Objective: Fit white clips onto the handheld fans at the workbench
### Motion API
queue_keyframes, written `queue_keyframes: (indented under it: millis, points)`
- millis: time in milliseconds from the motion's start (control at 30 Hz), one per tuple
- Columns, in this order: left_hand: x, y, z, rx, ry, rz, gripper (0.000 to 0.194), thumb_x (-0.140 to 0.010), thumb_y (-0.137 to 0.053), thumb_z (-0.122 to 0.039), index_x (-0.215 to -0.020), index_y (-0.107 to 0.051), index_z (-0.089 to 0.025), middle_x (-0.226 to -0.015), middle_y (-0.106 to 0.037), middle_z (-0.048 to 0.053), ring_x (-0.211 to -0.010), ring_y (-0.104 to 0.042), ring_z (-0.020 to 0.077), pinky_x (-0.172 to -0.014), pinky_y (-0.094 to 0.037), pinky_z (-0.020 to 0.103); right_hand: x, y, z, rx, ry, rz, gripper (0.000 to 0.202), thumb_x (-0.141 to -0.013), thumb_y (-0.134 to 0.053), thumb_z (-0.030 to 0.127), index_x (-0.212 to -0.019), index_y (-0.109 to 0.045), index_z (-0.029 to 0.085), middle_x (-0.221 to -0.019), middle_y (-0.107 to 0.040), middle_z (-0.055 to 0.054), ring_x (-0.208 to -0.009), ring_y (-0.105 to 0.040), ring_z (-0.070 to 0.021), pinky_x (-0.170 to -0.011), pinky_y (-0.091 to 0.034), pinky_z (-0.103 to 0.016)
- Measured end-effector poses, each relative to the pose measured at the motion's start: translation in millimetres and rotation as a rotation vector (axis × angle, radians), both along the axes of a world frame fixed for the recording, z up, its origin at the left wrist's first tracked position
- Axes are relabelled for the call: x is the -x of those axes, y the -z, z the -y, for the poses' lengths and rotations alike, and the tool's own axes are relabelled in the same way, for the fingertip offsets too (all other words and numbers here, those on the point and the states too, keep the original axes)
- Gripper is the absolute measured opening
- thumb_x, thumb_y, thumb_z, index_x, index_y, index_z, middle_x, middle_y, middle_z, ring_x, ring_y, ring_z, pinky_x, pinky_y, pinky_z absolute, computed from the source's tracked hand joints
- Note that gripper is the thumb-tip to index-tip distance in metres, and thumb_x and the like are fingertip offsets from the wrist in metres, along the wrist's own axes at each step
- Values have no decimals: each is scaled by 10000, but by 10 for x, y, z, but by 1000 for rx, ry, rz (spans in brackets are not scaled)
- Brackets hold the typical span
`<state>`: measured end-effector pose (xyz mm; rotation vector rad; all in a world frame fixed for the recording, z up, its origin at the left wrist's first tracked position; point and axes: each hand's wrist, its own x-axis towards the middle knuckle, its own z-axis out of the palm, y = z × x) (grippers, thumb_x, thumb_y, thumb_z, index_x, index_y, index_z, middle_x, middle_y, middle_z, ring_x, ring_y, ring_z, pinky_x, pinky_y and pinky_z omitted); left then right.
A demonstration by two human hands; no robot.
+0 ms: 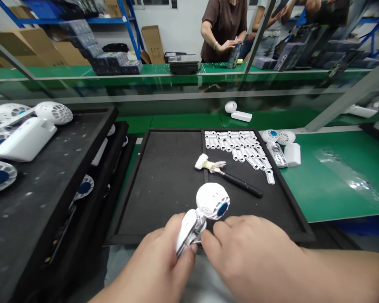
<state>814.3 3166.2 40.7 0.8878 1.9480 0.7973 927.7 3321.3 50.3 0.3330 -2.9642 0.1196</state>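
Note:
A white handheld fan (212, 201) with a round vented head and a blue disc is held over the front edge of a black tray (167, 181). My left hand (164, 252) grips its white handle, which shows an open seam with inner parts. Against the joint side of the handle, my right hand (249, 248) is closed with curled fingers; what its fingertips hold, if anything, is hidden. Behind the fan, a hammer (240, 184) with a wrapped white head lies across the tray divider. Several small white parts (246, 145) are laid in rows in the tray's right compartment.
Stacked black trays (60, 168) with white fans stand at the left. Fan units (281, 147) rest beside the tray on the green table (341, 176). Another fan (238, 112) lies behind the tray. A metal frame post slants at right. A person works across the far bench.

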Motion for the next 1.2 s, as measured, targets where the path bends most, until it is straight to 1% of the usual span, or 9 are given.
queue_keyframes:
  millis: [133, 200, 367, 467, 667, 800, 933, 1067, 1200]
  points:
    - [-13, 56, 14, 13, 22, 3, 104, -906, -499, -279, -996, -531, -239, -898, -686, 24, -790, -646, 211, -694, -457, 270, 48, -18, 11, 7, -39, 342, 52, -771, -610, 165, -818, -621, 185, -659, -667, -34, -500, -603, -201, -373, -160, -320]
    - [-9, 69, 10, 22, 23, 20, 82, -921, -487, -275, -988, -517, -240, -916, -682, 9, -814, -647, 196, -718, -458, 264, 55, -15, 0, 34, -42, 422, 83, -778, -634, 201, -859, -622, 187, -699, -676, -35, -533, -620, -206, -377, -158, -318]
    - [8, 53, -3, -1, -15, 108, 66, -941, -468, -242, -971, -524, -258, -918, -676, -55, -848, -640, 148, -748, -465, 225, -9, 35, -56, 33, -39, 278, 102, -789, -628, 192, -890, -619, 199, -730, -678, -10, -550, -626, -206, -417, -236, -343]
    - [20, 9, -23, 7, -14, 79, 56, -940, -481, -257, -954, -535, -262, -904, -683, -71, -827, -640, 141, -738, -459, 222, -49, 47, -78, 56, -33, 172, 109, -769, -612, 173, -874, -617, 200, -717, -672, 0, -534, -614, -197, -430, -288, -343]
    - [47, -95, -67, 71, 7, 110, 89, -907, -517, -284, -966, -564, -237, -935, -710, -6, -849, -659, 189, -736, -477, 253, -60, 32, -57, 27, -12, 26, 140, -699, -554, 96, -770, -596, 209, -654, -649, 11, -493, -580, -177, -411, -302, -336]
    - [29, -100, -42, 60, 2, 90, 116, -895, -513, -296, -952, -590, -232, -901, -712, 16, -813, -656, 199, -714, -482, 258, -41, 34, -37, 4, -13, -56, 145, -671, -521, 86, -727, -578, 208, -586, -611, 11, -439, -530, -171, -388, -291, -328]
    - [-9, -69, -17, 48, -9, 34, 141, -879, -512, -299, -969, -600, -236, -880, -709, 24, -785, -654, 201, -694, -485, 258, -48, 48, -15, -2, -19, -86, 146, -665, -494, 81, -689, -562, 208, -534, -573, 11, -391, -478, -166, -364, -260, -325]
    - [-44, -76, -18, 44, -63, -10, 173, -880, -504, -339, -981, -599, -236, -817, -694, 26, -745, -651, 206, -681, -486, 265, -74, 30, 0, -18, -4, -67, 145, -716, -485, 91, -728, -567, 210, -554, -591, 8, -407, -503, -173, -369, -270, -326]
    - [-59, -93, -17, 31, -73, -3, 151, -877, -518, -338, -958, -602, -243, -811, -698, 19, -721, -649, 201, -662, -480, 260, -87, 12, 4, -20, 5, -43, 141, -743, -485, 96, -745, -565, 212, -565, -596, 12, -413, -510, -173, -374, -276, -326]
